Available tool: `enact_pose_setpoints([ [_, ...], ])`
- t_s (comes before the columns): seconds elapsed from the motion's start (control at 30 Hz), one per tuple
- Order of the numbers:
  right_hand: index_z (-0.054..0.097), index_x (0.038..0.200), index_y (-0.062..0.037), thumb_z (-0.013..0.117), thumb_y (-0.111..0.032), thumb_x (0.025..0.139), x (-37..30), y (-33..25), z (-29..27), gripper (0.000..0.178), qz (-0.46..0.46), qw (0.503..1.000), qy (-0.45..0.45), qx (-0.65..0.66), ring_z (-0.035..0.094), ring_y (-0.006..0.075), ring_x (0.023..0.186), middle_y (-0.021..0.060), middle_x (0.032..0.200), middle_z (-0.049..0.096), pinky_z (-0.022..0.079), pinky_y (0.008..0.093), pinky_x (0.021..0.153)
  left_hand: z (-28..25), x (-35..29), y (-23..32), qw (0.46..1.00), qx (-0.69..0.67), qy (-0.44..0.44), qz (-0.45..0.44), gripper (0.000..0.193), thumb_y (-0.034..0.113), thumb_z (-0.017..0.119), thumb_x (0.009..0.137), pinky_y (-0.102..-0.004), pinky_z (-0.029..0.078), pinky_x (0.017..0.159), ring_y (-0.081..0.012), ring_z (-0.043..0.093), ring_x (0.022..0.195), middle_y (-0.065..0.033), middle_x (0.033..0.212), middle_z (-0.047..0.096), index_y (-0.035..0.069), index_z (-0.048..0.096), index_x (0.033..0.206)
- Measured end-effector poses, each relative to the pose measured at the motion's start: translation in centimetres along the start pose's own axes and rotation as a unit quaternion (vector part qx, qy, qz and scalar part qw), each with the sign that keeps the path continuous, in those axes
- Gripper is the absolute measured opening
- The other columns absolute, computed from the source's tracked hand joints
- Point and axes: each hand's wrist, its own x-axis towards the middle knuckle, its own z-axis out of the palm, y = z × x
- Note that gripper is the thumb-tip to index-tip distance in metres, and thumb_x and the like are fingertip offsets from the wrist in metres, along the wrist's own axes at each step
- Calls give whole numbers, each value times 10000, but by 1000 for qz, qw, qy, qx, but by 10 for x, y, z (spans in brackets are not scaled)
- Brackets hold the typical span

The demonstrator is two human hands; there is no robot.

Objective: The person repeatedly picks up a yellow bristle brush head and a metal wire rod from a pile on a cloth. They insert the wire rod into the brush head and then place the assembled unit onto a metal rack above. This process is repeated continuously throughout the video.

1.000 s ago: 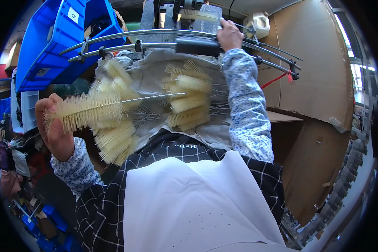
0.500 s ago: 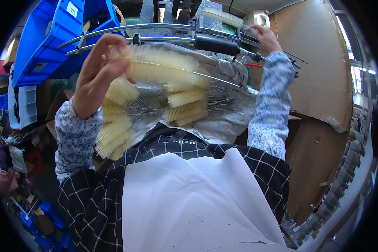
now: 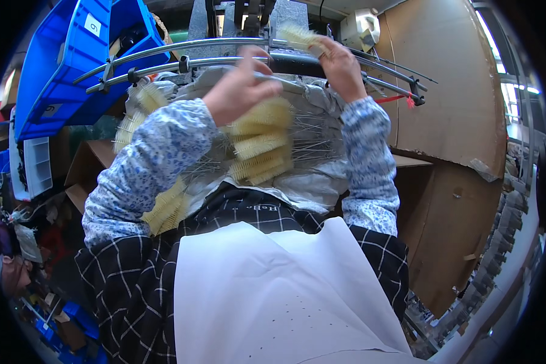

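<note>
My right hand grips a cream bristle brush above the metal rails, its bristles pointing left. Near it, my left hand hovers with fingers apart and slightly blurred, and nothing shows in it. Below lies a stack of similar cream brushes with thin wire stems on a grey plastic sheet. More brushes lie at the left, partly hidden by my left forearm.
Two curved metal rails run across the far side, with a black roller on them. A blue bin stands at the far left. Large cardboard stands at the right, above an open box.
My left hand has moved right and no longer holds the brush it had. My right hand has come left and nearer with its brush.
</note>
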Motion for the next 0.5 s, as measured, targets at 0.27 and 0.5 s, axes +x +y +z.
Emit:
enact_pose_setpoints([
  [0.27,581,1024,-255,487,-197,769,48,17,44,278,22,957,89,-275,491,219,896,35,903,587,361,361,779,51,28,-40,806,533,-254,-46,745,610,468,720,-425,321,932,-325,414,1109,-206,1195,412,79,349,1230],
  [0.5,553,1045,-252,480,-247,776,53,29,47,278,36,958,67,-276,500,243,893,31,908,582,378,390,770,73,-14,-30,785,472,-389,-99,733,582,481,739,-490,337,898,-368,389,1121,-231,1190,393,100,288,1256],
])
